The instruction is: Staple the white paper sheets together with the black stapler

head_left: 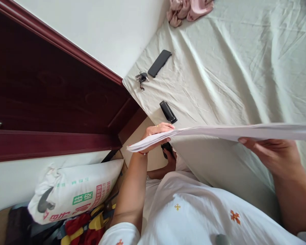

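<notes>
Paper sheets (219, 132), white and thin, seen edge-on, stretched across mid-frame above the bed (232, 68). Left hand (156, 134) pinched their left end; right hand (267, 151), at the right, gripped them from beneath.

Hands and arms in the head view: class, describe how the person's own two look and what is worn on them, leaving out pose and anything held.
Both forearms are bare. The left hand wears a thin gold ring, with a red band at its wrist. The right hand shows no jewellery. Short white sleeves with small orange cross motifs cover the upper arms.
</notes>
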`<state>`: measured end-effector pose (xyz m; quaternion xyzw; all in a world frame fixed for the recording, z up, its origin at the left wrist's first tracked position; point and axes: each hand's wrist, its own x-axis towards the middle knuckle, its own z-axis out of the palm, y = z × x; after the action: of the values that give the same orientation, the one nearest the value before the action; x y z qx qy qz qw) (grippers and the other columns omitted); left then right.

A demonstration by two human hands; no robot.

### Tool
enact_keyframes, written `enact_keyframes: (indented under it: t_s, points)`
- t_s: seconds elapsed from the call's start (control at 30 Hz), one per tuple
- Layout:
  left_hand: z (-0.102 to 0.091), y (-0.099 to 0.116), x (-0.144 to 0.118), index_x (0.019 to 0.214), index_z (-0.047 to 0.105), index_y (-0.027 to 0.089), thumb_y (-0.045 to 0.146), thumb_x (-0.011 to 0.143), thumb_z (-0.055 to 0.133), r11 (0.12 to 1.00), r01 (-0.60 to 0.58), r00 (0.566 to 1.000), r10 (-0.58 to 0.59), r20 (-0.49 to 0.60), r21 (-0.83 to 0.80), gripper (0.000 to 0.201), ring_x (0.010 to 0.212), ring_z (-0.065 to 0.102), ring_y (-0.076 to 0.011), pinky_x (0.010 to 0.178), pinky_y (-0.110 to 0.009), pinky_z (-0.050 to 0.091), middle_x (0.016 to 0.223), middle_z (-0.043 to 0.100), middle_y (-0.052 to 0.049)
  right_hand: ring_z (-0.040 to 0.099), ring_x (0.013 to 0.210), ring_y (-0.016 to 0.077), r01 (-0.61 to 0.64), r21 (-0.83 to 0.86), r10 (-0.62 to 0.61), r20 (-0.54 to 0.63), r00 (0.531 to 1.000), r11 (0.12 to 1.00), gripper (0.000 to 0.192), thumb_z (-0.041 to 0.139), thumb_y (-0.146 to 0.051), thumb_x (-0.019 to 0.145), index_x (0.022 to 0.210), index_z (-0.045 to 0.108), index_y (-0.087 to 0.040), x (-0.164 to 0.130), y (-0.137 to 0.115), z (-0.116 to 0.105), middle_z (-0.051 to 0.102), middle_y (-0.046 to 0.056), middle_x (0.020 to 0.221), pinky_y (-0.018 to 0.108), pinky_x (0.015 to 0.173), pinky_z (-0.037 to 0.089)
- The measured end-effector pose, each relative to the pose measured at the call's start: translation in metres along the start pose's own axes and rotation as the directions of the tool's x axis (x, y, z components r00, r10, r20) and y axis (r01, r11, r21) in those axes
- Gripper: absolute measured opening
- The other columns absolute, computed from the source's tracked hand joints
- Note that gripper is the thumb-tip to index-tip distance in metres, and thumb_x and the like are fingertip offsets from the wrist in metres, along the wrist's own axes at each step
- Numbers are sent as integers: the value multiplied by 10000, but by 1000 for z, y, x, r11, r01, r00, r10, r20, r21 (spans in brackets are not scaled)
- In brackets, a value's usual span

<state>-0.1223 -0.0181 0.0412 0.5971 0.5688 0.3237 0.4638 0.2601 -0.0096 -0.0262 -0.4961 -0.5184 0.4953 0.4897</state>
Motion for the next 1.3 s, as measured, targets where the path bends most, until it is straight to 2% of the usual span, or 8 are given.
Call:
enact_keyframes:
  t_s: [0.13, 0.23, 0.37, 0.47, 0.6, 0.8, 0.97, 1.3]
  points:
    - [11, -20, 2, 961, 801, 231, 531, 772, 807, 996, 78, 994, -75, -73, 41, 354, 987, 732, -270, 980, -461, 590, 992, 810, -50, 731, 818, 243, 35, -182, -23, 71, 997, 983, 174, 831, -385, 718, 863, 826, -291, 0, 9, -3, 800, -3, 868, 389, 781, 633]
    - [16, -30, -2, 1040, 795, 238, 563, 740, 819, 991, 136, 981, -133, -141, 14, 443, 1020, 730, -267, 994, -449, 592, 1063, 807, -53, 739, 840, 251, 25, -93, -21, 45, 999, 995, 162, 802, -390, 765, 912, 818, -326, -4, 16, -6, 799, -7, 922, 422, 803, 644]
    - [12, -31, 1, 1018, 826, 239, 534, 736, 844, 1000, 13, 1000, -13, -1, -1, 408, 1095, 713, -293, 1045, -475, 555, 1042, 810, -76, 741, 994, 271, 39, 73, -50, 146, 988, 997, 246, 750, -442, 831, 1057, 800, -360, -2, 13, -10, 789, 17, 1085, 454, 923, 613]
    - [10, -34, 7, 973, 849, 238, 561, 743, 837, 986, -142, 985, 149, 82, -81, 396, 1155, 692, -319, 1080, -492, 513, 994, 815, -120, 702, 1144, 307, 175, -40, -157, 282, 946, 984, 374, 739, -511, 839, 1149, 800, -309, 5, 2, -15, 770, 84, 1183, 449, 1041, 539]
    - [16, -30, 8, 992, 851, 251, 457, 801, 824, 994, -96, 993, 100, 58, -59, 283, 1106, 713, -291, 1036, -448, 530, 1021, 812, -120, 722, 1086, 304, 155, -76, -113, 396, 912, 985, 385, 675, -583, 868, 1136, 810, -341, 7, -10, -19, 774, 71, 1145, 403, 911, 582]
    - [25, -24, 0, 986, 842, 217, 509, 800, 802, 999, -23, 999, 24, 43, -29, 349, 1023, 739, -286, 983, -431, 562, 1032, 810, -103, 739, 876, 287, -59, -66, 70, 182, 981, 996, 350, 735, -609, 784, 906, 832, -295, 1, -2, -8, 793, 59, 955, 412, 764, 612]
    - [38, -44, -6, 1109, 771, 204, 672, 801, 722, 993, 115, 960, -114, -256, -13, 562, 1138, 705, -276, 1102, -468, 504, 1045, 802, -94, 609, 639, 158, -85, -110, 82, -30, 996, 990, 199, 854, -408, 692, 660, 739, -249, 2, 4, 5, 705, -20, 675, 290, 583, 526]
    - [52, -51, -25, 978, 768, 154, 665, 910, 598, 973, 183, 951, -211, -227, -138, 543, 982, 747, -274, 917, -413, 604, 941, 809, -97, 713, 925, 214, -234, 80, 240, -82, 967, 969, 226, 881, -403, 688, 841, 809, -252, 1, 4, 5, 798, 13, 1000, 354, 803, 607]
